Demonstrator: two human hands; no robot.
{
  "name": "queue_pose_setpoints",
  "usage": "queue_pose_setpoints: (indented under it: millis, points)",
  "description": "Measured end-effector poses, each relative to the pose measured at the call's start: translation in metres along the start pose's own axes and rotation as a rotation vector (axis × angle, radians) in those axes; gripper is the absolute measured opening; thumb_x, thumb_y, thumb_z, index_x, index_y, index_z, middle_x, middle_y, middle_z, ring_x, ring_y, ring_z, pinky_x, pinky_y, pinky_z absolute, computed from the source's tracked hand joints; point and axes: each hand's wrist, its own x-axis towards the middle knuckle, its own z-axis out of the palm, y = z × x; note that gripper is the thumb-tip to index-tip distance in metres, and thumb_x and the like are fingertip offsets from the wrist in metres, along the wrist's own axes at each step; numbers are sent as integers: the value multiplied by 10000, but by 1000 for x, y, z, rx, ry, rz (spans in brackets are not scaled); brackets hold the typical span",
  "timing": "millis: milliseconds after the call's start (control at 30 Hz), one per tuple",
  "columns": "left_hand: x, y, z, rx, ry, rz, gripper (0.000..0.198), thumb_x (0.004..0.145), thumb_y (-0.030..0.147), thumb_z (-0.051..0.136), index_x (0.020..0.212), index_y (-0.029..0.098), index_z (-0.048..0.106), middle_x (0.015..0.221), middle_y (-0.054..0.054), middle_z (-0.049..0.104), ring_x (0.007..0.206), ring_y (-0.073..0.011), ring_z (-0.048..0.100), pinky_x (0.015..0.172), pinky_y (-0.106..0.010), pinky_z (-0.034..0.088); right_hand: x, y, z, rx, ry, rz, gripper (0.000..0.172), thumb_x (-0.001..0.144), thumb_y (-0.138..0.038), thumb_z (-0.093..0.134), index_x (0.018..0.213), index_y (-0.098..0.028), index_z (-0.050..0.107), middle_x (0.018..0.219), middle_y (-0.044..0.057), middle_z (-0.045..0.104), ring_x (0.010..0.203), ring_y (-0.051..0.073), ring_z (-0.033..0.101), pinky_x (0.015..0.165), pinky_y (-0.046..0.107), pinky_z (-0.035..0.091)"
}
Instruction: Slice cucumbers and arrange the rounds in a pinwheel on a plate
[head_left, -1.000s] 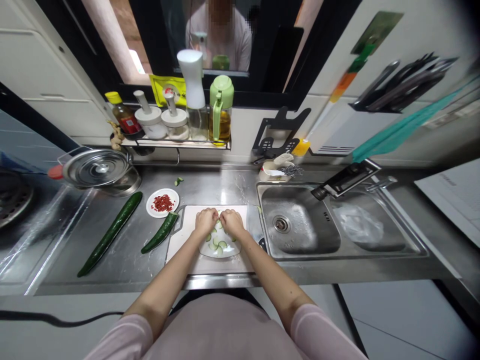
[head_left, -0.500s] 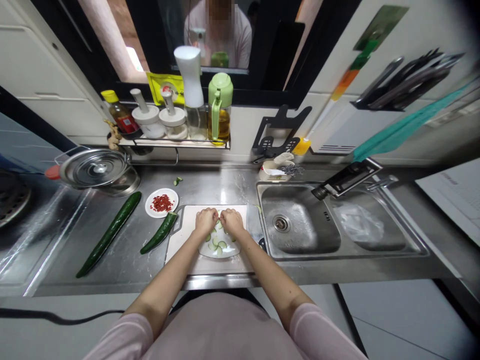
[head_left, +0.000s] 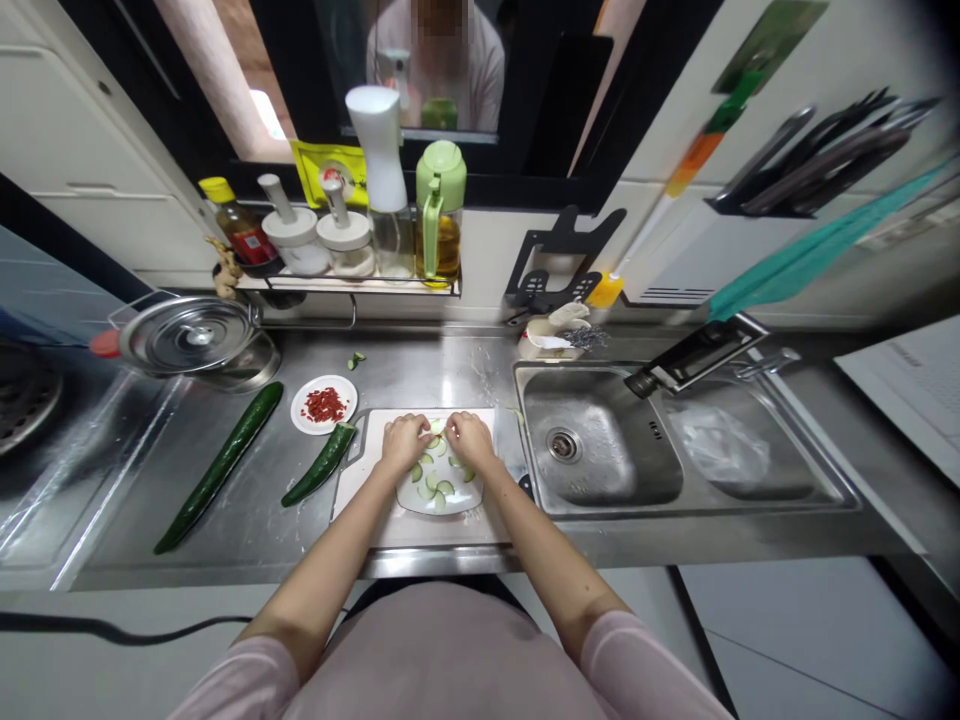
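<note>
My left hand [head_left: 406, 441] is over the far left part of a plate [head_left: 457, 500], its fingers curled in a pinch at a pale cucumber slice [head_left: 436, 426]. Facing it, a small gap away, my right hand [head_left: 470, 439] has its fingers bent together; what they hold is too small to make out. Several thin half-round cucumber slices [head_left: 439, 497] lie spread on the plate, which rests on a white cutting board [head_left: 360, 500]. Left of the board lies a cut piece of cucumber [head_left: 319, 466], and beyond it a small white dish [head_left: 298, 412] of chopped red bits [head_left: 324, 405].
A whole cucumber [head_left: 219, 468] lies at the left, before a lidded steel pot [head_left: 199, 340]. The sink [head_left: 600, 480] is to the right. Behind, a rack [head_left: 352, 285] carries an oil bottle [head_left: 439, 225] and jars. A knife handle [head_left: 525, 487] shows beside the board.
My hands have moved slightly apart from each other, the left one leftward. More of the cucumber slices between them now shows. The plate and board have stayed in place.
</note>
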Motion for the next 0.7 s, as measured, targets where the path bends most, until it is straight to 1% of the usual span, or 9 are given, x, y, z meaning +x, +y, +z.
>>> queue_pose_setpoints:
  millis: [100, 200, 333, 467, 600, 700]
  points:
    - [-1, 1, 0, -5, -15, 21, 184, 809, 371, 629, 931, 234, 650, 969, -47, 669, 998, -233, 575, 887, -341, 354, 1, -2, 2, 8, -1, -8, 175, 902, -282, 509, 967, -199, 648, 982, 56, 642, 927, 185, 509, 787, 270, 332]
    - [0, 0, -1, -45, 19, -11, 151, 834, 341, 595, 926, 236, 653, 966, -45, 676, 1000, -231, 576, 887, -344, 356, 2, -3, 1, 40, 27, -6, 173, 902, -280, 501, 946, -197, 646, 957, 54, 641, 915, 182, 510, 786, 264, 338]
    - [1, -10, -7, -120, 107, -86, 160, 852, 324, 558, 930, 238, 667, 966, -40, 690, 975, -214, 584, 863, -317, 376, -3, 4, -7, 127, 135, 35, 207, 911, -275, 449, 926, -197, 640, 908, 50, 638, 890, 179, 515, 772, 255, 351]
    - [-2, -24, -12, -208, 213, -120, 174, 851, 330, 548, 922, 234, 674, 926, -29, 694, 925, -193, 596, 814, -280, 398, -17, 16, -12, 229, 267, 73, 224, 888, -266, 422, 898, -195, 634, 842, 38, 628, 836, 174, 528, 761, 251, 369]
    - [-6, -29, -11, -314, 313, -158, 184, 845, 342, 551, 912, 225, 677, 871, -22, 691, 860, -176, 606, 753, -256, 409, -37, 26, -11, 301, 321, 77, 238, 861, -272, 415, 871, -188, 637, 779, 36, 616, 780, 175, 538, 723, 254, 381]
    - [-8, -30, -10, -371, 371, -183, 192, 840, 339, 553, 917, 218, 679, 847, -19, 688, 824, -165, 610, 736, -248, 414, -48, 31, -9, 337, 346, 60, 267, 861, -309, 405, 855, -189, 644, 774, 40, 621, 765, 178, 544, 710, 261, 389]
